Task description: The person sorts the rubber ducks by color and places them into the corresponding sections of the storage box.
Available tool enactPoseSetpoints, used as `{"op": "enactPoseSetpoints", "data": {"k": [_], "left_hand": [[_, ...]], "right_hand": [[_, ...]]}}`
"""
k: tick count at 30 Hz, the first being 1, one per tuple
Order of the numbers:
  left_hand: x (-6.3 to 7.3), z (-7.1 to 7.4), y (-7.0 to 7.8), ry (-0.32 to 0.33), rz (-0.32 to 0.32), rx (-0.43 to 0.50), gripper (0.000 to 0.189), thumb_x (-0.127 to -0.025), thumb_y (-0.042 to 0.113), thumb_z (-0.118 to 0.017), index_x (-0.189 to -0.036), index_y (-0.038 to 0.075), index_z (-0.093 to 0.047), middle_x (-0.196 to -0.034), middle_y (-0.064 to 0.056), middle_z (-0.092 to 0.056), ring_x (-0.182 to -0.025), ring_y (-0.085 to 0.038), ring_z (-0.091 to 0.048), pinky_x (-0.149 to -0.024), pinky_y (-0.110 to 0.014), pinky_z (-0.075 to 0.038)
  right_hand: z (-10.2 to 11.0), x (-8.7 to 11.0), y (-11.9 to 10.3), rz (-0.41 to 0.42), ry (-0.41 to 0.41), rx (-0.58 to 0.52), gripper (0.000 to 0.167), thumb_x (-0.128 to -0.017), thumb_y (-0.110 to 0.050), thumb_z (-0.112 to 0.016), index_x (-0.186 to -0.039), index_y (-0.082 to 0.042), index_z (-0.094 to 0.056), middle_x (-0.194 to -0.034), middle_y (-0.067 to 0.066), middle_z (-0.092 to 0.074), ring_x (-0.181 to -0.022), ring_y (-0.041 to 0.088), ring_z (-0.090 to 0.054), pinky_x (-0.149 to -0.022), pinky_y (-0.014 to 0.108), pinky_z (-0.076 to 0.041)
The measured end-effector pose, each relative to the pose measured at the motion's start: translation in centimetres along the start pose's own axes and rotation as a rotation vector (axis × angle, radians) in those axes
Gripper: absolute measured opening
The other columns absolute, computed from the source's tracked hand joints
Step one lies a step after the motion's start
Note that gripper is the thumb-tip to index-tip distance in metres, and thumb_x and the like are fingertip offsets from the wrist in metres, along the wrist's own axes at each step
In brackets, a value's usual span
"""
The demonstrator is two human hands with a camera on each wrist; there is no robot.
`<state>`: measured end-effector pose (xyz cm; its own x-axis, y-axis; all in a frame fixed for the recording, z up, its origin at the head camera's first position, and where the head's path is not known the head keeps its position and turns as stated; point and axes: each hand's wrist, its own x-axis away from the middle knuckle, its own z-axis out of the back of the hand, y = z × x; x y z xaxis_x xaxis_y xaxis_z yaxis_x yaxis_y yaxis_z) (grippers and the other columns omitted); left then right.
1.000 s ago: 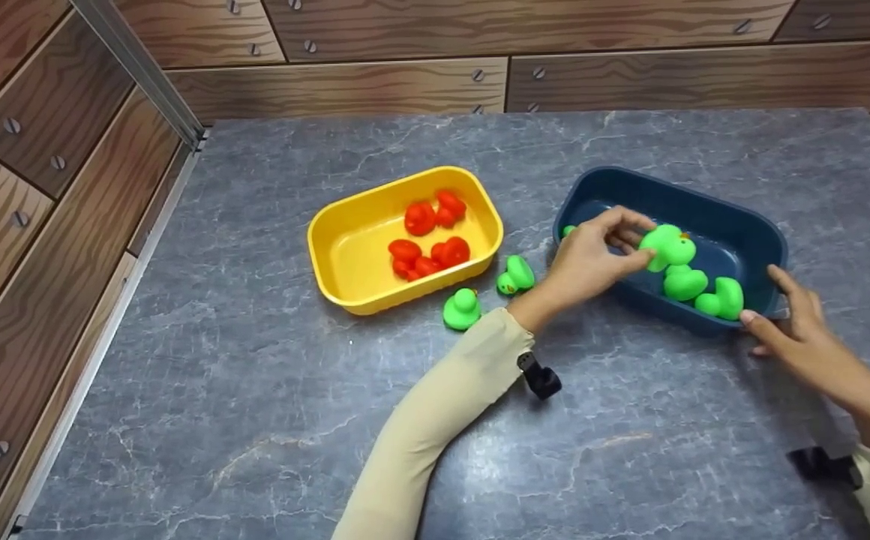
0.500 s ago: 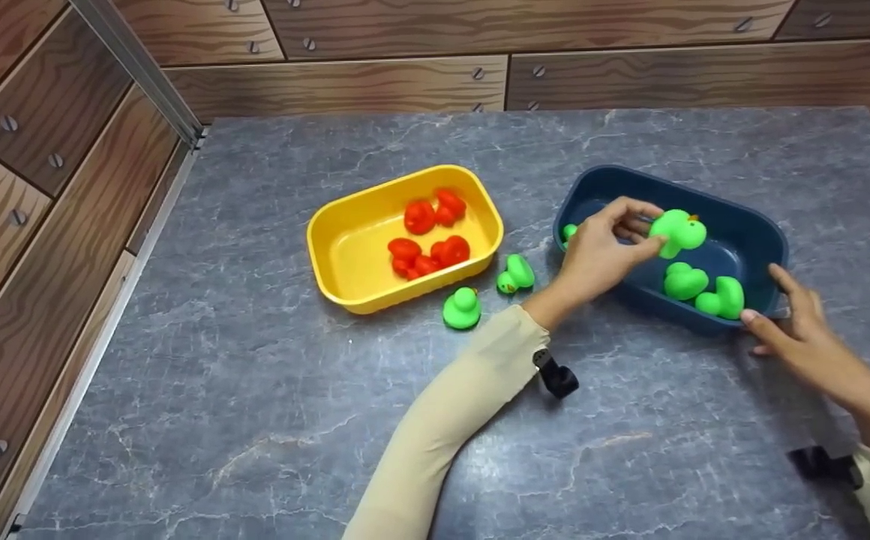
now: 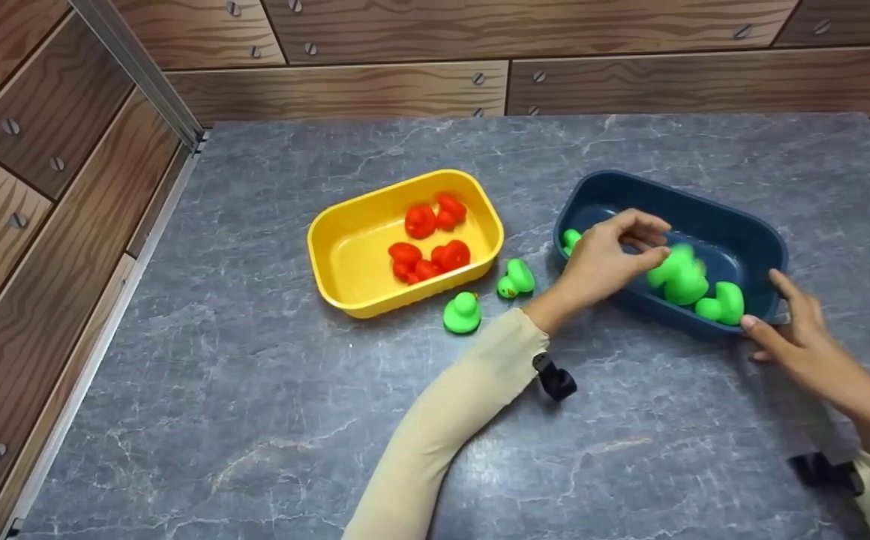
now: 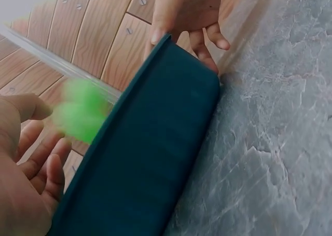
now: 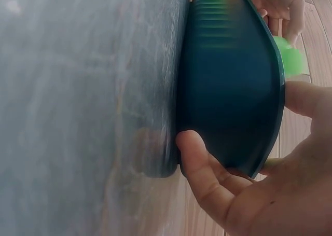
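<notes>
My left hand [image 3: 607, 255] is over the dark blue tub [image 3: 712, 202], its fingers loosely bent with a gap between thumb and fingertips. Just off those fingertips a green rubber duck [image 3: 673, 261], blurred by motion, is in the air above the tub; the left wrist view shows the same blurred duck [image 4: 80, 109] apart from the hand. Several green ducks lie in the tub, such as the one at its near right [image 3: 721, 303]. My right hand [image 3: 810, 337] holds the tub's right end, thumb and fingers spread around the corner, as the right wrist view shows.
Left of the blue tub stands a yellow tub [image 3: 345, 281] with several red rubber ducks [image 3: 420, 220]. Between the tubs two green ducks rest on the grey marbled table [image 3: 255, 390], one upright [image 3: 463, 313] and one tipped over [image 3: 516, 278]. Wood-patterned panels [image 3: 375, 90] border the table.
My left hand moved slightly right with the duck, then let go of it. The duck has dropped from between the fingers toward the tub floor. My right hand stays at the tub's end.
</notes>
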<state>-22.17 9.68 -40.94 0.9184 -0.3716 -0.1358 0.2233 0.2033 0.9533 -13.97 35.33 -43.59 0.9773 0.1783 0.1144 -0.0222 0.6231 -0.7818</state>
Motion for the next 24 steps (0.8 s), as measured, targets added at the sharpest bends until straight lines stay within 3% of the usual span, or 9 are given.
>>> {"op": "enactPoseSetpoints", "data": {"k": [8,12,18,24], "left_hand": [[0.8,1.4,0.0,-0.038,-0.041,0.099,0.021,-0.089,0.018,-0.069,-0.108,0.01,-0.066,-0.1,0.001,-0.068,-0.085,0.003,-0.058,-0.076,-0.013,-0.05],[1.5,2.3,0.5,-0.043,-0.067,0.104,0.022,-0.089,0.019,-0.07,-0.109,0.011,-0.066,-0.102,0.0,-0.067,-0.088,0.003,-0.058,-0.078,-0.015,-0.05],[2.3,3.2,1.5,-0.05,-0.158,0.089,0.023,-0.089,0.018,-0.069,-0.11,0.009,-0.065,-0.107,-0.006,-0.068,-0.091,0.003,-0.056,-0.081,-0.015,-0.049],[3.2,4.0,2.4,-0.055,-0.197,0.089,0.024,-0.089,0.014,-0.069,-0.111,0.006,-0.064,-0.109,-0.009,-0.067,-0.095,-0.001,-0.057,-0.085,-0.016,-0.05]], "right_hand": [[-0.1,0.0,0.2,-0.007,-0.006,-0.002,0.077,-0.103,-0.022,-0.044,-0.152,-0.002,0.013,-0.135,0.041,0.002,-0.068,-0.011,-0.056,-0.06,0.012,-0.051],[-0.2,-0.1,0.3,-0.008,-0.005,-0.003,0.077,-0.103,-0.021,-0.044,-0.152,-0.002,0.013,-0.134,0.041,0.002,-0.07,-0.012,-0.054,-0.059,0.012,-0.051],[-0.1,0.0,0.4,0.002,-0.011,-0.032,0.077,-0.103,-0.019,-0.043,-0.151,-0.002,0.014,-0.135,0.042,0.007,-0.074,-0.016,-0.052,-0.06,0.011,-0.051],[-0.2,-0.1,0.3,-0.013,-0.023,-0.012,0.078,-0.103,-0.022,-0.043,-0.151,-0.004,0.016,-0.136,0.042,0.01,-0.075,-0.017,-0.05,-0.06,0.011,-0.05]]}}
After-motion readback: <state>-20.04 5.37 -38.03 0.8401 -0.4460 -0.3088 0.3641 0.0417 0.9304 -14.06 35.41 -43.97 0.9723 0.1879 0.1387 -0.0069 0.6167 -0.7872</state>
